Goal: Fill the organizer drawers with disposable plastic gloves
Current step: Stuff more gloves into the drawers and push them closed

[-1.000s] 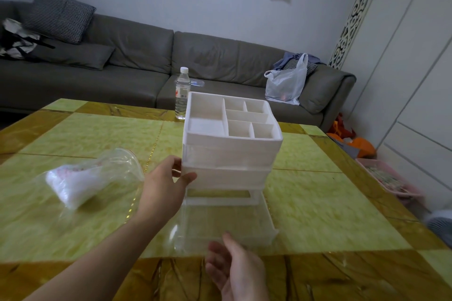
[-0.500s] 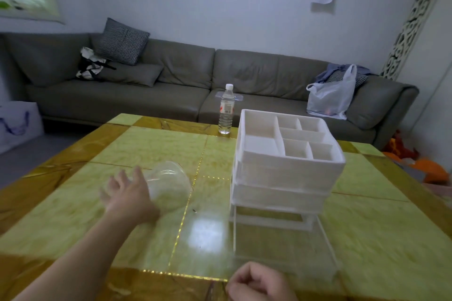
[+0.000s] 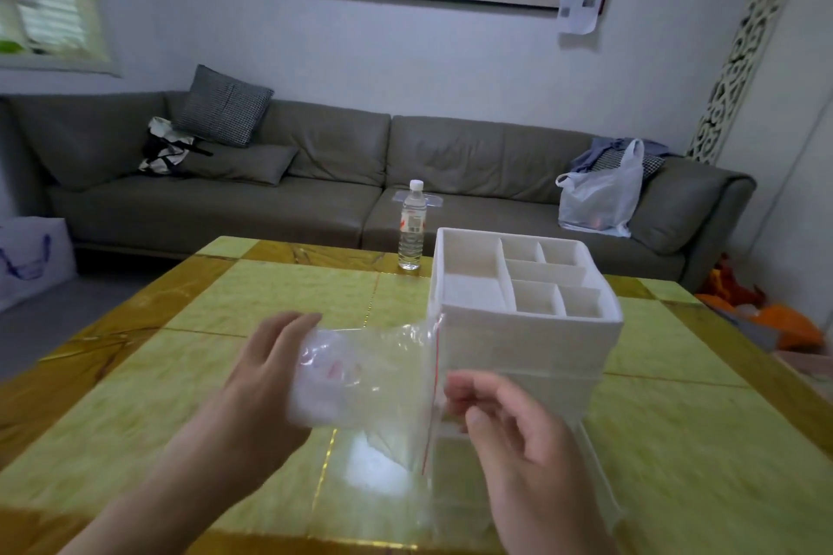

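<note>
Both hands hold a clear bag (image 3: 360, 379) of gloves up over the table (image 3: 676, 442): left hand (image 3: 266, 374) cups its closed end, right hand (image 3: 509, 424) pinches the red-striped mouth. White organizer (image 3: 523, 320) stands at two o'clock just behind, its clear bottom drawer (image 3: 590, 455) pulled out, water bottle (image 3: 412, 230) at twelve

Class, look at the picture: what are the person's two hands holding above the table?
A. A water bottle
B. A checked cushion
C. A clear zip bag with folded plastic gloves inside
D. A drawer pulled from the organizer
C: the left hand grips the clear zip bag at its filled end, while the right hand pinches its red-striped opening.
</note>
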Demonstrator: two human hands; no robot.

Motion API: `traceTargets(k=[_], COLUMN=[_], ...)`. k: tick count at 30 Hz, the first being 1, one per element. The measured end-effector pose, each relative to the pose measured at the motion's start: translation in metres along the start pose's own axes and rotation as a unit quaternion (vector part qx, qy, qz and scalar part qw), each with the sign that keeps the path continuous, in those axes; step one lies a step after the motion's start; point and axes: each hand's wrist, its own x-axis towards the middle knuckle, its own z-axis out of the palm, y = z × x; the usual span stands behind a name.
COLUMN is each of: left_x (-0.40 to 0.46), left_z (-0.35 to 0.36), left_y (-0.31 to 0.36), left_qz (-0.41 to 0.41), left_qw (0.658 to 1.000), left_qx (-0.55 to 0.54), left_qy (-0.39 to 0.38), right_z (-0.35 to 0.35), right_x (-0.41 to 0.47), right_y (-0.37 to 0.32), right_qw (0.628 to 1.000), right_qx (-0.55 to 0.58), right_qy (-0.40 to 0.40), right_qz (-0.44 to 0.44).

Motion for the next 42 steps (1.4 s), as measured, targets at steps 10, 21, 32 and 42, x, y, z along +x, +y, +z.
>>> traceTargets(k=[10, 21, 32, 42], left_x=[-0.010, -0.004, -0.002, -0.006], left_z=[0.036, -0.021, -0.021, -0.010], left_y=[0.036, 0.042, 0.053, 0.057], left_qz=[-0.078, -0.273, -0.288, -0.243], left_qw=[0.981, 0.744, 0.770, 0.825], left_qx=[-0.177, -0.526, -0.547, -0.503], left_qy=[-0.034, -0.309, -0.157, -0.092], right_z=[-0.019, -0.014, -0.002, 0.008], right_x=[-0.009, -0.012, -0.005, -0.009], right_y=[0.003, -0.003, 0.013, 0.006], right_qw=[0.958, 0.968, 0.963, 0.918], right_qx=[0.152, 0.088, 0.204, 0.317], right_qy=[-0.176, -0.176, -0.138, -0.095], right_qz=[0.169, 0.153, 0.111, 0.220])
